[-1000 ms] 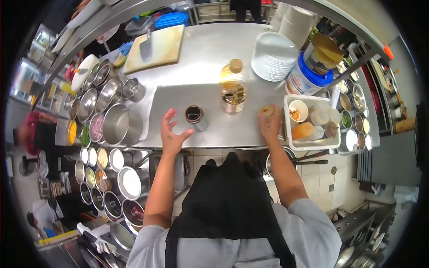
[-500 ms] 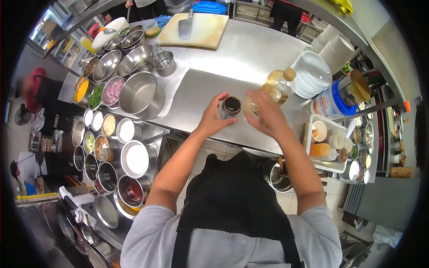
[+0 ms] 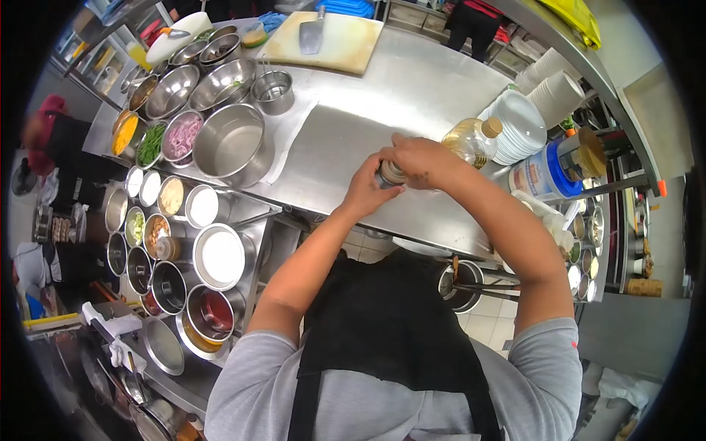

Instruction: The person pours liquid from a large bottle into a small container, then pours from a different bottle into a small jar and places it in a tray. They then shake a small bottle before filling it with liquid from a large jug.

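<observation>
My left hand (image 3: 365, 188) wraps round a small clear bottle (image 3: 382, 178) near the counter's front edge. Over its mouth, my right hand (image 3: 423, 162) is closed on a pale lid (image 3: 395, 173), fingers curled at the rim. The two hands meet around the bottle and cover most of it. Just beyond the right hand stands a large clear bottle of yellow oil (image 3: 465, 144) with a tan cap. Bare steel counter (image 3: 338, 151) shows to the left of my hands.
Steel bowls and a large pot (image 3: 229, 143) crowd the left side, with ingredient tins (image 3: 219, 257) nearer me. A cutting board (image 3: 353, 48) bearing a cleaver (image 3: 311, 37) lies at the back. White plates (image 3: 518, 121) and a blue-lidded tub (image 3: 535, 174) stand to the right.
My right hand has moved left onto the bottle's mouth, bringing the pale lid over it. The dark contents, visible before, are now covered.
</observation>
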Available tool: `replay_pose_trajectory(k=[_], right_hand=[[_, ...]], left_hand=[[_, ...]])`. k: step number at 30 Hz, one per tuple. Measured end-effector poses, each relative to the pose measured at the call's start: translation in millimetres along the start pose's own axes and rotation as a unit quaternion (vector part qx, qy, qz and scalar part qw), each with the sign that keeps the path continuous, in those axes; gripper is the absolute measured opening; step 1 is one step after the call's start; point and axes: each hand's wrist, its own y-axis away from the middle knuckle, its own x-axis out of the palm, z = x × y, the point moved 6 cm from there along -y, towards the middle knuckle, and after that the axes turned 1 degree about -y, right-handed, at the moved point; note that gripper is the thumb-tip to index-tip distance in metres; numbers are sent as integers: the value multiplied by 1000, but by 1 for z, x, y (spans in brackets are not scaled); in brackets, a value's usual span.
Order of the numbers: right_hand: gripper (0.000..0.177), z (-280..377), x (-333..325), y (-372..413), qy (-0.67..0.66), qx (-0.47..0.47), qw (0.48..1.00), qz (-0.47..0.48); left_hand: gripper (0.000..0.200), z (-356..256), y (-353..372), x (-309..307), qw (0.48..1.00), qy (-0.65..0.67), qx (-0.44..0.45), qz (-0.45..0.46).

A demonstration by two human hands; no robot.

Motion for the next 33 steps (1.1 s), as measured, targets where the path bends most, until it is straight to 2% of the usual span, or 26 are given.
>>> replay_pose_trajectory(k=[7,9,10,12,13,15,16,18,22,24,25,27,28,30,33], right_hand=[[57,-2,1,-2,-55,38,998,-3],[52,-8,3,-4,-35,158,982,101],[52,-10,6,-2,-38,163,981,99],[64,-14,6,2,-35,143,989,-25],[64,-20,17,4,-37,149,988,-25],[81,-6,8,9,-91,-7,980,-178],[81,-8,13,9,-92,1,979,-180],[87,-12,8,11,-117,208,967,-88],[87,-18,7,20,-90,202,966,-133],[87,-9,9,17,-126,75,975,-168],[87,-11,11,16,-128,80,974,-169],[83,-19,3,20,-163,307,936,-52],[83,-21,8,22,-164,310,935,-52],[81,-17,10,22,-100,182,967,-148],[83,-16,26,16,-141,215,961,-96]], left_hand=[[76,4,0,1,998,-39,-37,11],[79,7,-1,2,998,15,-59,16],[79,7,-1,3,998,15,-58,22],[76,6,-1,2,998,19,-52,26],[76,7,-1,2,998,20,-52,33],[78,9,-2,1,999,-12,-47,23],[78,10,-2,1,998,-10,-46,31],[80,6,-5,1,999,-4,-19,36],[77,7,-6,1,997,21,-54,46],[80,9,-8,0,997,7,-31,65],[80,10,-7,1,997,8,-31,70],[78,9,-7,1,997,31,-46,62],[78,10,-7,0,996,32,-46,65],[80,13,-8,0,997,16,-33,69],[82,11,-9,1,995,32,-26,93]])
